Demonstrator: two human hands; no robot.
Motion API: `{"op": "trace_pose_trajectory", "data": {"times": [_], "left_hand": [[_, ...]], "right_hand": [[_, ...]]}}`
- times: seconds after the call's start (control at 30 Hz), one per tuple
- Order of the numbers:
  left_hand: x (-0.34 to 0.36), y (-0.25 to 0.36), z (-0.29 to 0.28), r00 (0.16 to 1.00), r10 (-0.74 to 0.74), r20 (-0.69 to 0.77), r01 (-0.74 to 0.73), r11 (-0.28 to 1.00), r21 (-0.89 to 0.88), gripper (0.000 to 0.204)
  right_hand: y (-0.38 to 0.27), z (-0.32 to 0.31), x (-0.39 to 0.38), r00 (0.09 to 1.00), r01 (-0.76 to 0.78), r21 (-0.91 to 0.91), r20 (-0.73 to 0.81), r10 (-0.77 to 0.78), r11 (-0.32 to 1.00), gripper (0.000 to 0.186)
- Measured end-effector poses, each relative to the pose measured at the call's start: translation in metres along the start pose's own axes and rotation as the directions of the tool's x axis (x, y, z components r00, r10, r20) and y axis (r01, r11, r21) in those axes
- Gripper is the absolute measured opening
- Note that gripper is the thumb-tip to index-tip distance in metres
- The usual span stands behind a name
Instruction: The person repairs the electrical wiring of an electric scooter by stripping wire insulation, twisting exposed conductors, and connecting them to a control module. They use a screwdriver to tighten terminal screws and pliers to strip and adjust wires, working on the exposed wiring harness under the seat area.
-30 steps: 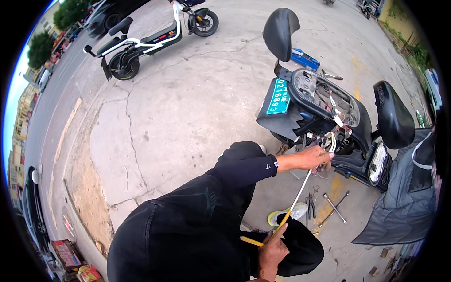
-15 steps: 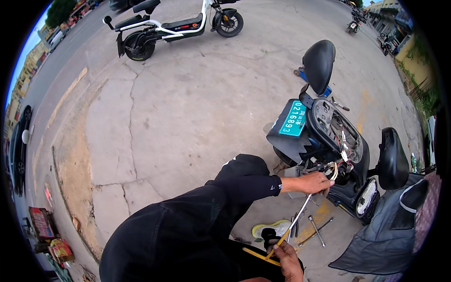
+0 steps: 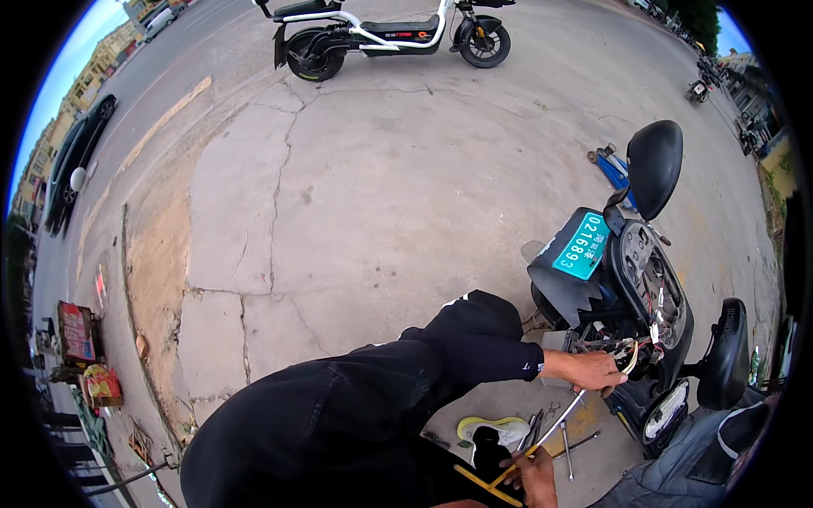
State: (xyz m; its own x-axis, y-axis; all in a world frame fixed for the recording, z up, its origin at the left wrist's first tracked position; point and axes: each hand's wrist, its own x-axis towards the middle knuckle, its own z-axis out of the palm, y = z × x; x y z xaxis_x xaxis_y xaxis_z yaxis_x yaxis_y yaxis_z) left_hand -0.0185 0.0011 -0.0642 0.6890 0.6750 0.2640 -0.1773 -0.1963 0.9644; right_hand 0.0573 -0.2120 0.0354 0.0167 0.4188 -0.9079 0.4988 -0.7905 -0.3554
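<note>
A long T-handle wrench [image 3: 560, 419], with a silver shaft and yellow handle, slants up toward a partly dismantled black scooter [image 3: 569, 264] on the right. My left hand [image 3: 589, 371] is closed round the shaft's upper end, beside pale wires [image 3: 632, 359] at the scooter's opened front. Lower down, my right hand [image 3: 535, 479] grips the yellow stem near the crossbar. Whatever the wrench's tip touches is hidden by my left hand and the scooter. Loose wires also show inside the scooter's exposed dash [image 3: 652, 271].
A cross-shaped wrench [image 3: 567, 453] lies on the pavement beside a white-and-yellow shoe [image 3: 506, 430]. Behind the scooter sits a blue floor jack [image 3: 611, 169]. A white-framed scooter [image 3: 398, 34] is parked at the far side. Grey quilted fabric [image 3: 677, 466] hangs at lower right.
The whole view has shifted, so the scooter, both hands and the ground sit further right and lower. Both hands keep their hold on the wrench.
</note>
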Motion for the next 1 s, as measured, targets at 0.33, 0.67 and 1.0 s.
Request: {"op": "trace_pose_trajectory", "data": {"times": [0.33, 0.67, 1.0], "left_hand": [[-0.004, 0.022, -0.009, 0.985, -0.163, 0.05, 0.162, 0.987, 0.024, 0.061], [-0.004, 0.019, -0.008, 0.989, -0.145, 0.034, 0.145, 0.989, -0.006, 0.063], [-0.005, 0.022, -0.011, 0.978, -0.203, 0.055, 0.208, 0.974, -0.091, 0.065]], "right_hand": [[0.006, -0.002, -0.009, 0.98, 0.176, -0.039, -0.084, -0.179, 0.984, 0.015], [-0.013, -0.002, -0.028, 0.98, 0.195, 0.219, -0.013, -0.197, 0.956, 0.017], [-0.01, -0.008, -0.03, 0.992, 0.089, 0.377, 0.046, -0.115, 0.922, 0.044]]}}
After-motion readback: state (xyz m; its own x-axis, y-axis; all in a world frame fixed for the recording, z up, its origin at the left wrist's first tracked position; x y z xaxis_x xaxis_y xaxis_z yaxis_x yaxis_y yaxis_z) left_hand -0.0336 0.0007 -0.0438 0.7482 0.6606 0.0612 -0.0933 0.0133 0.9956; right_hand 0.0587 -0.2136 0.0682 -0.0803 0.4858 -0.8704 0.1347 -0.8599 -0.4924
